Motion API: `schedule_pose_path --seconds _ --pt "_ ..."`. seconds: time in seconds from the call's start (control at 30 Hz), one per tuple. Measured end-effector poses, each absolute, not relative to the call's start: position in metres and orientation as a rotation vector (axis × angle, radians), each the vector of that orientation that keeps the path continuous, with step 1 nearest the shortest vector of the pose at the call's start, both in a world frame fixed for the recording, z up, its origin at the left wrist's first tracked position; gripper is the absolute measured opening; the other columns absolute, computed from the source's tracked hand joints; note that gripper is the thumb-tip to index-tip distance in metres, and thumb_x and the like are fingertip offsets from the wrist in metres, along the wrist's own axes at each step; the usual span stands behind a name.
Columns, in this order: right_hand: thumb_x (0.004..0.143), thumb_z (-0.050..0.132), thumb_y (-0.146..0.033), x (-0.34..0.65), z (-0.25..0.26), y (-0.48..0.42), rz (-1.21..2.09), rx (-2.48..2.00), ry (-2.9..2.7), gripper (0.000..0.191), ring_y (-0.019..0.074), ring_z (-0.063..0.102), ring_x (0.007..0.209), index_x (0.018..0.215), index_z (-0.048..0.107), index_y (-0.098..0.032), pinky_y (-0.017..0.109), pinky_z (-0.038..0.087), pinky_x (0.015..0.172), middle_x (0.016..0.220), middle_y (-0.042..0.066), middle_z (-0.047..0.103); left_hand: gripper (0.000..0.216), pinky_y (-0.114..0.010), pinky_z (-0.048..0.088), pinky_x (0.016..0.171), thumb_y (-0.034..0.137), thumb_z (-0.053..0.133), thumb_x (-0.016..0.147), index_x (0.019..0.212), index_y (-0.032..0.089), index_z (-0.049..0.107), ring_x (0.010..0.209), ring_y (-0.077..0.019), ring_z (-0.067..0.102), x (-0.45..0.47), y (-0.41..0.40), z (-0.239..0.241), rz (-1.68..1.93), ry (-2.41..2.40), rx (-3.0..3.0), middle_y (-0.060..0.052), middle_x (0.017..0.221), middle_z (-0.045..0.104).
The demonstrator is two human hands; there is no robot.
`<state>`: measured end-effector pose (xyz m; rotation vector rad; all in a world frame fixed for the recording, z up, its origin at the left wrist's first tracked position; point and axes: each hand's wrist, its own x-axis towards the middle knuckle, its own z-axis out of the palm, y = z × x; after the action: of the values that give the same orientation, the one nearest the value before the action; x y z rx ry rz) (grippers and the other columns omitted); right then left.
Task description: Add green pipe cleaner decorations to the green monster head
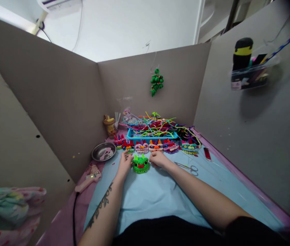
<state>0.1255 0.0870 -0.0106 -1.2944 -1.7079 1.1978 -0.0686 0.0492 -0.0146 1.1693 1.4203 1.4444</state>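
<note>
Between my two hands a green pipe-cleaner animal head (141, 164) sits on the blue cloth, with dark round eyes, a red mouth and light green ears. To its left is my left hand (125, 162), fingers loosely bent and apart, with nothing visible in them. My right hand (158, 159) is close by its right side, fingers curled inward; what they hold, if anything, is hidden. Just beyond the hands stands a row of several similar heads, among them a pink and white one (141, 147), an orange and white one (156, 145) and a purple one (170, 147).
Behind the row, a blue tray (152, 139) overflows with coloured pipe cleaners (157, 127). Scissors (189, 168) lie at right, near a red flat item (207, 153). At left are a metal bowl (96, 154) and a pink glue gun (88, 181) with its cord. Grey panels enclose the table.
</note>
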Motion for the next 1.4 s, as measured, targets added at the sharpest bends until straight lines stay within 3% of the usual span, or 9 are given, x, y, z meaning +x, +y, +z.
schedule_pose_path --seconds 0.2,0.4,0.63,1.0,1.2,1.4 --pt "0.068 0.054 -0.023 0.115 -0.005 0.097 1.096 -1.032 -1.688 0.024 0.0185 0.059 0.08 0.086 0.067 -0.014 0.028 0.045 0.071 0.086 0.005 0.068 0.033 -0.035 0.045 0.082 0.03 0.054 0.074 0.103 0.014 0.052 0.094 -0.022 0.06 -0.066 0.056 -0.015 1.485 1.31 1.406 -0.012 0.097 0.065" --pt "0.071 0.055 -0.026 0.104 -0.006 0.102 1.192 -0.893 -1.749 0.027 0.0207 0.059 0.091 0.091 0.069 -0.014 0.034 0.043 0.083 0.096 0.008 0.067 0.028 -0.032 0.046 0.077 0.026 0.052 0.073 0.097 0.014 0.061 0.087 -0.0211 0.06 -0.06 0.051 -0.005 1.427 1.415 1.552 -0.009 0.092 0.066" --pt "0.069 0.058 -0.028 0.105 -0.01 0.101 1.163 -0.943 -1.702 0.018 0.0164 0.058 0.072 0.072 0.067 -0.012 0.027 0.043 0.07 0.074 0.004 0.066 0.023 -0.029 0.045 0.072 0.028 0.053 0.071 0.085 0.016 0.065 0.077 -0.0192 0.058 -0.061 0.047 -0.002 1.373 1.52 1.617 -0.005 0.081 0.066" --pt "0.066 0.057 -0.024 0.108 -0.016 0.103 1.136 -0.978 -1.664 0.012 0.0136 0.053 0.064 0.065 0.062 -0.013 0.025 0.04 0.065 0.066 0.002 0.061 0.013 -0.029 0.044 0.07 0.027 0.051 0.067 0.069 0.017 0.06 0.069 -0.0182 0.056 -0.066 0.047 -0.004 1.417 1.598 1.606 -0.002 0.069 0.062" --pt "0.067 0.054 -0.023 0.108 -0.013 0.099 1.16 -0.996 -1.647 0.014 0.0125 0.052 0.062 0.068 0.064 -0.012 0.023 0.039 0.061 0.067 0.002 0.061 0.015 -0.031 0.045 0.072 0.027 0.052 0.067 0.071 0.017 0.063 0.07 -0.0191 0.057 -0.067 0.05 -0.006 1.423 1.6 1.594 -0.003 0.07 0.064" --pt "0.07 0.052 -0.025 0.122 -0.002 0.095 1.264 -1.1 -1.618 0.026 0.0074 0.043 0.048 0.087 0.066 -0.013 0.019 0.034 0.047 0.068 0.001 0.06 0.028 -0.031 0.047 0.071 0.029 0.055 0.069 0.09 0.013 0.064 0.075 -0.0201 0.062 -0.076 0.052 -0.01 1.432 1.516 1.393 -0.008 0.08 0.068"
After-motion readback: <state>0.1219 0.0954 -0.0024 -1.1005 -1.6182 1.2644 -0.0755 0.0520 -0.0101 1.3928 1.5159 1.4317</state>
